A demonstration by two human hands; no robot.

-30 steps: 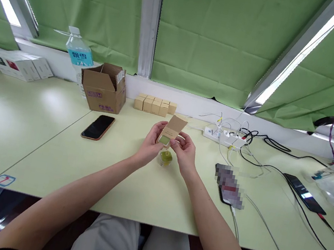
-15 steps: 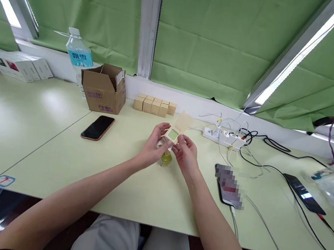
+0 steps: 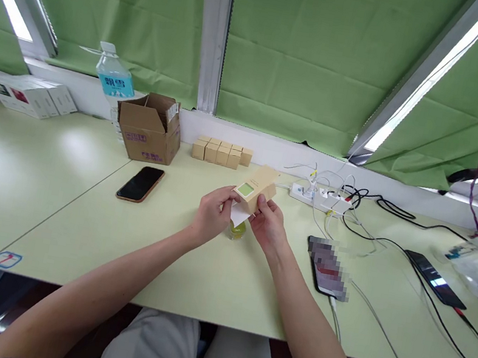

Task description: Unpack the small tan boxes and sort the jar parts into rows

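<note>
Between my hands is a small kraft cardboard box [image 3: 261, 181] with a green label and a white inner flap [image 3: 239, 214] hanging at its near end. My left hand [image 3: 213, 211] pinches the box's near left edge by the flap. Along the right side, the fingers of my right hand [image 3: 268, 224] grip the box, thumb on its side face. Just below the flap, a small glass jar [image 3: 236, 231] with yellow-green contents stands on the table [image 3: 185, 274], its upper part hidden by the flap.
Behind stand several small kraft boxes [image 3: 220, 153] and an open brown carton [image 3: 150, 129]. A large water bottle [image 3: 115, 77] is by the carton. Phones lie left [image 3: 140, 184] and right [image 3: 327, 267]. A white power strip [image 3: 321, 198] with tangled cables sits at the back right.
The flat-looking kraft box has opened into a boxy shape and tilted, showing its side and white flap. My left hand has shifted slightly left and now pinches its near edge.
</note>
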